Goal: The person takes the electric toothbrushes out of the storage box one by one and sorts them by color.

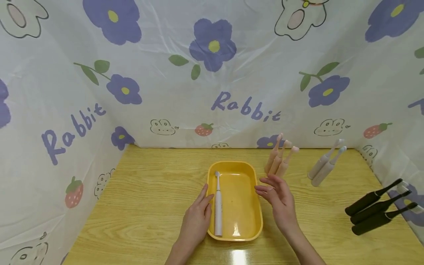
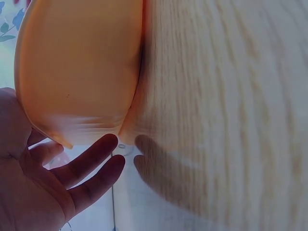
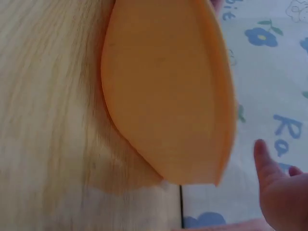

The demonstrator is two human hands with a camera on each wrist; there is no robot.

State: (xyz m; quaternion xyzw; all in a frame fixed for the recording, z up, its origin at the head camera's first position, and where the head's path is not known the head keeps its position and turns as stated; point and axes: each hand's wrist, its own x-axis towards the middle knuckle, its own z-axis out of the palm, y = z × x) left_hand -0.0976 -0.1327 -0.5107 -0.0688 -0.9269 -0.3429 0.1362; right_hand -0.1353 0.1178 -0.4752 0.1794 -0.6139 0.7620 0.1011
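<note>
A yellow tray (image 1: 259, 217) lies on the wood-grain table, also in both wrist views. Inside, along its left wall, rests a white electric toothbrush (image 1: 218, 213), brush head toward the back. My left hand (image 1: 196, 217) holds the tray's left rim, thumb over the edge and fingers outside. The left wrist view shows two of its fingers (image 2: 91, 161) stretched out beside the wall. Across the tray, my right hand (image 1: 279, 200) is at the right rim with loosely bent fingers, holding nothing. Part of that hand (image 3: 284, 192) appears apart from the tray wall in the right wrist view.
Behind my right hand stand three peach electric toothbrushes (image 1: 277, 162). Two pale grey electric toothbrushes (image 1: 322, 171) are farther right, and three black electric toothbrushes (image 1: 374, 213) are at the right edge. A printed cloth (image 1: 185, 92) walls the table (image 1: 149, 209) at the back and sides.
</note>
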